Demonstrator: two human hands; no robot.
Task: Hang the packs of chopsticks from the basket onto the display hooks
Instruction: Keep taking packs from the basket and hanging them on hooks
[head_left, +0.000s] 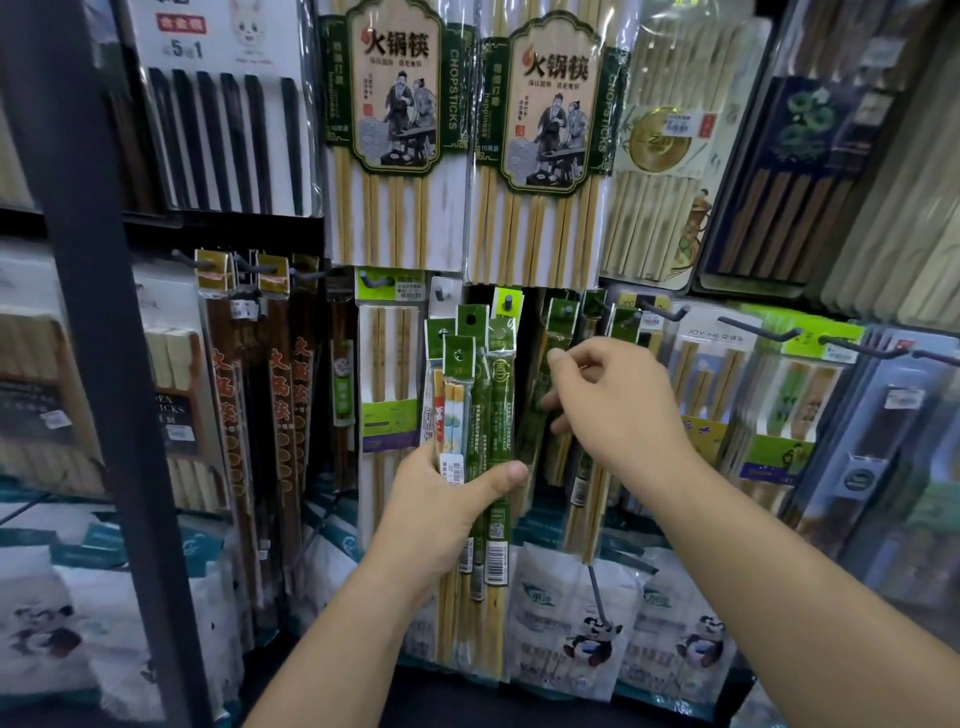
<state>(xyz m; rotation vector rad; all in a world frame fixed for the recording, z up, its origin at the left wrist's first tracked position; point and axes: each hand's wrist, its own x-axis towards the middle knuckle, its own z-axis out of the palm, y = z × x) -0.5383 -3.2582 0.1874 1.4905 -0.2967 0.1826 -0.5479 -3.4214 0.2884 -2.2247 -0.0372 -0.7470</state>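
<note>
My left hand (441, 499) grips a bunch of several narrow chopstick packs (483, 400), mostly green-wrapped, held upright in front of the display. My right hand (608, 400) is just right of the bunch, its fingers curled around a green pack (550, 384) that hangs at a display hook (569, 310). Whether that pack's hole sits fully on the hook is hard to tell. Several more dark hooks (670, 312) stick out to the right. No basket is in view.
Large hot-pot chopstick packs (395, 130) hang above. Dark red and black packs (275, 395) hang at the left, behind a dark shelf post (104, 312). Bamboo packs with green labels (779, 395) fill the right. Panda-printed bags (582, 618) hang below.
</note>
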